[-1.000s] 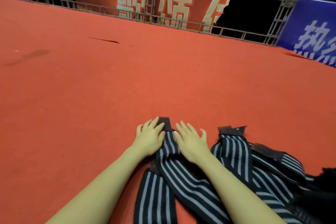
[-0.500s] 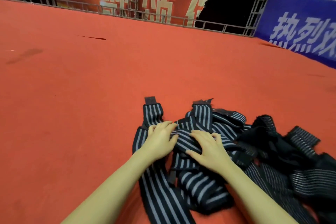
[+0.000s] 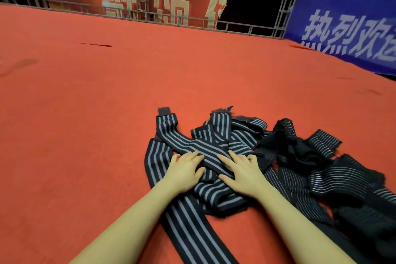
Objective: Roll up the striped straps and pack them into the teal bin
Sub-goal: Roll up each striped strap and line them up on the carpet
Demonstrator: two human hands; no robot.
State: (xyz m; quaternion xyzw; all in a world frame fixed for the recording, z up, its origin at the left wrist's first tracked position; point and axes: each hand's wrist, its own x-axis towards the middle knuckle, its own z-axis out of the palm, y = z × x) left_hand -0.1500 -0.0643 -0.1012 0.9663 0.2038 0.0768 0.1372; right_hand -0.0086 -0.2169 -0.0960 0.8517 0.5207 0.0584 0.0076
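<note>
1. A heap of striped straps is being kept on the red carpet, right in front of the person. The teal bin is not being shown anywhere in this view.

2. The left hand is being laid flat on the straps, with its fingers straight and spread. Nothing is being gripped by it.

3. The right hand is being laid flat just beside it, fingers also straight. The two hands are being held a little apart, with one wide strap running between them.

4. That wide strap is probably being pressed down so that it is being kept flat and still. A flat strap is easier to roll than a bunched one.

5. The far end of this strap, with its dark tab, is being left out on the carpet, away from the hands.

6. Another long strap is being left trailing back toward the person, between the two arms.

7. More dark bands with thin stripes are being left in a tangle to the right, touching the heap.

8. No strap is being seen rolled yet, so the task is being judged as only at its start.

9. Care is being called for next: the straps are crossing over each other, so one strap could be dragging others along when it is being rolled.
</note>
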